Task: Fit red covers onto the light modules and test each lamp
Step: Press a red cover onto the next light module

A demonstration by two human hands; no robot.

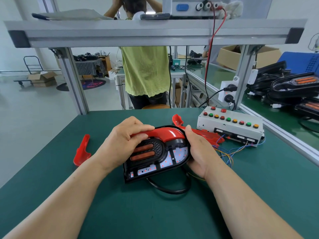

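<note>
A black light module (pixel 151 163) lies tilted on the green table, with two orange strips on its left half and small red LEDs glowing on its white board. A curved red cover (pixel 168 133) sits along the module's top edge. My left hand (pixel 124 142) presses the cover's left end with curled fingers and thumb. My right hand (pixel 198 150) grips the module's right end, thumb up by the cover. A black cable (pixel 170 189) loops out beneath the module.
A spare red cover (pixel 82 150) lies left of the module, more red covers (pixel 198 133) behind my right hand. A white test box (pixel 231 125) with coloured buttons stands at the right, thin wires trailing from it. Black modules (pixel 286 88) pile up far right. A person in a green shirt (pixel 146 71) stands beyond the table.
</note>
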